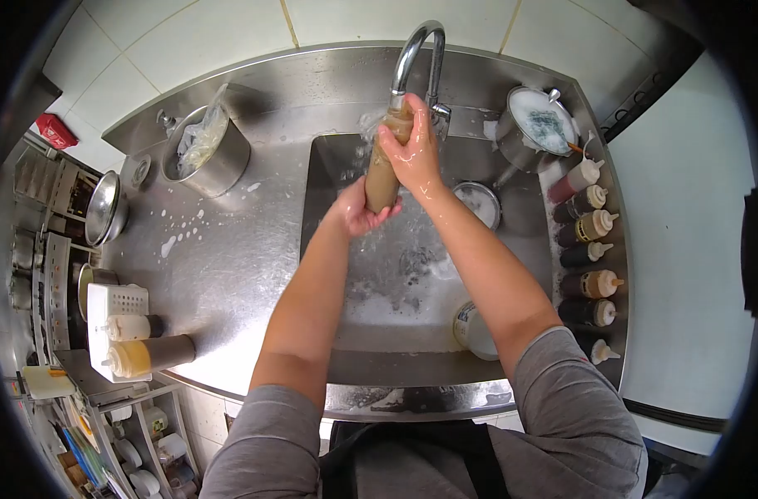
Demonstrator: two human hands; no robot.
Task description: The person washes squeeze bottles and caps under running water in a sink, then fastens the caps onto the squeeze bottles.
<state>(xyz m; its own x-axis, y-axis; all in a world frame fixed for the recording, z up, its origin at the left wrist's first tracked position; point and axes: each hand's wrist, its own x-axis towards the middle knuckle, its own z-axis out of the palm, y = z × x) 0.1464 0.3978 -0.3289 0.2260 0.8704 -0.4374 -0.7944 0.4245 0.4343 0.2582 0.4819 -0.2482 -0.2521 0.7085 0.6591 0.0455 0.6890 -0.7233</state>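
Observation:
A brown squeeze bottle is held tilted under the running faucet, over the sink. My right hand wraps round its upper part, close below the spout, and is wet. Cupped under the lower end of the bottle is my left hand, its fingers against the base. Water splashes off the bottle's top. Suds and water cover the sink floor, where a round metal container and a white tub stand.
Several sauce bottles line the right edge beside a pot of suds. On the left counter are a steel pot holding plastic and a white basket with two bottles lying across it.

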